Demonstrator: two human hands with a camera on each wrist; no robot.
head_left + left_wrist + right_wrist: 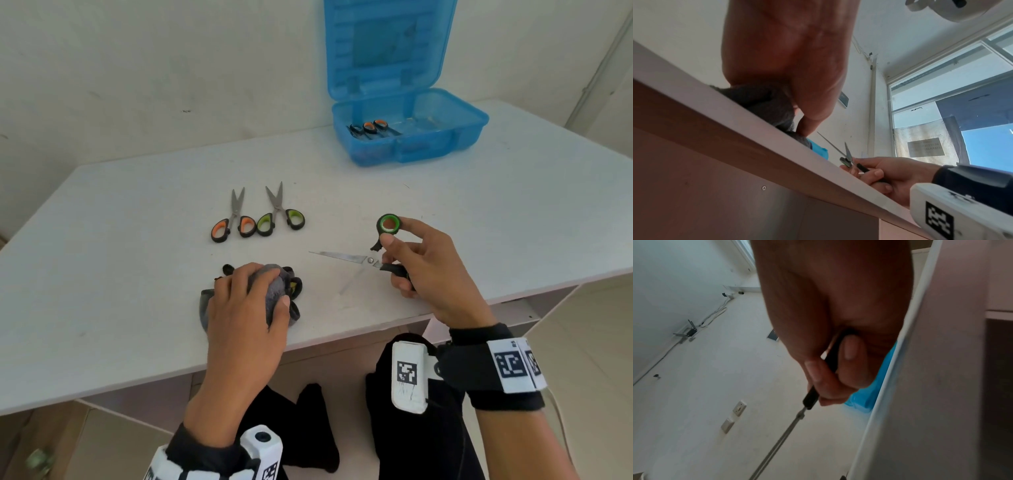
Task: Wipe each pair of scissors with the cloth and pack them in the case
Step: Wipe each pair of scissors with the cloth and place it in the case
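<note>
— While the left hand point(246, 301) lies over the grey cloth point(274, 291) by the near edge of the table point(120, 274), what is it doing?

— Its fingers and thumb are curled round the bunched cloth, pressing it to the table. Something black with a yellow-green bit shows from under the cloth; it may be another pair of scissors, but too little shows to be sure.

— And the right hand point(428, 270)?

— It holds the green-handled scissors point(368, 260) just above the table near the same edge, blades parted and pointing left. A fingertip sits in the upper loop, and the other fingers are wrapped round the lower handle.

— Further back?

— Toward the middle lie the orange-handled scissors point(234, 219) and, touching them on the right, the lime-handled scissors point(281, 214), tips toward the far edge.

— The case?

— The blue case point(442, 144) stands open at the far right corner, lid upright, with the packed scissors point(371, 129) in its left part.
</note>
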